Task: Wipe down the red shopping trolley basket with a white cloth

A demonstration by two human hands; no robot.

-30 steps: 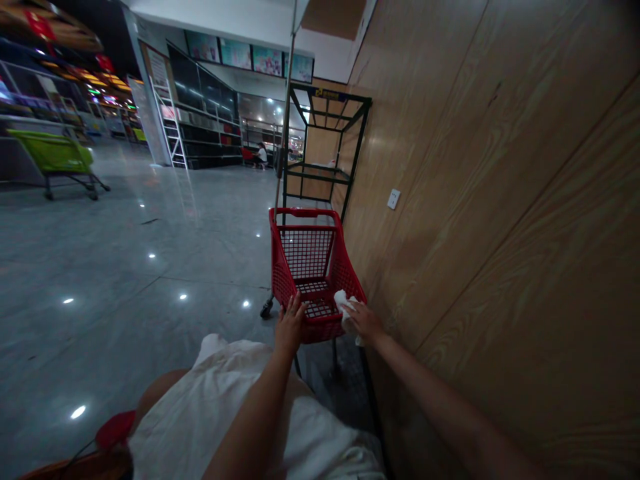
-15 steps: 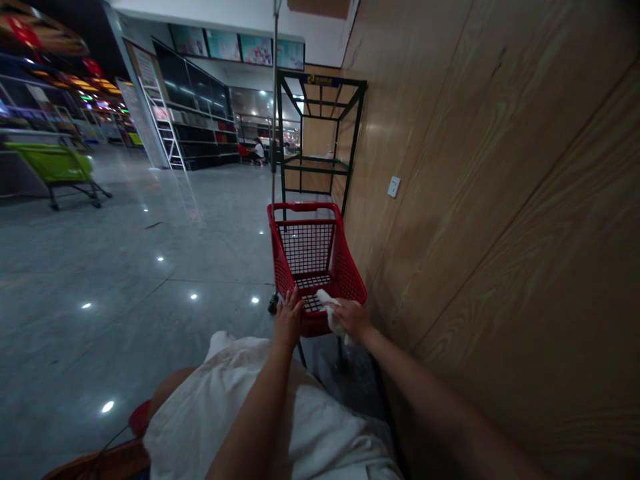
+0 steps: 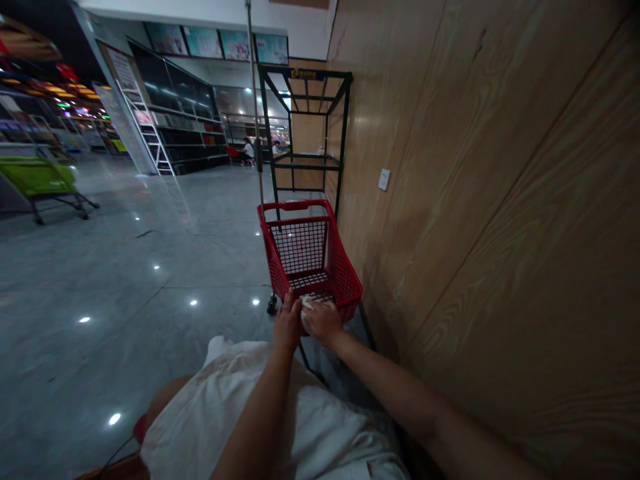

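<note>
Pressing a white cloth (image 3: pixel 306 309) on a red shopping cart (image 3: pixel 293 205) | right hand (image 3: pixel 323 323): fingers together over cloth | left hand (image 3: pixel 289 325): fingers spread on rim

A large indoor retail hall, apparently a supermarket or shopping mall: a red shopping cart (image 3: pixel 300 247) stands beside a wood-panelled wall (image 3: pixel 475 233), and a lime-green cart (image 3: pixel 37 177) sits out on the polished tile floor (image 3: pixel 100 267). Farther back, a metal rack (image 3: pixel 300 75) and a stepladder (image 3: pixel 145 127) stand near dark shelving (image 3: pixel 175 113) beneath a row of lit display panels (image 3: pixel 215 43), while bright shop fronts (image 3: pixel 50 100) glow at far left.
</note>
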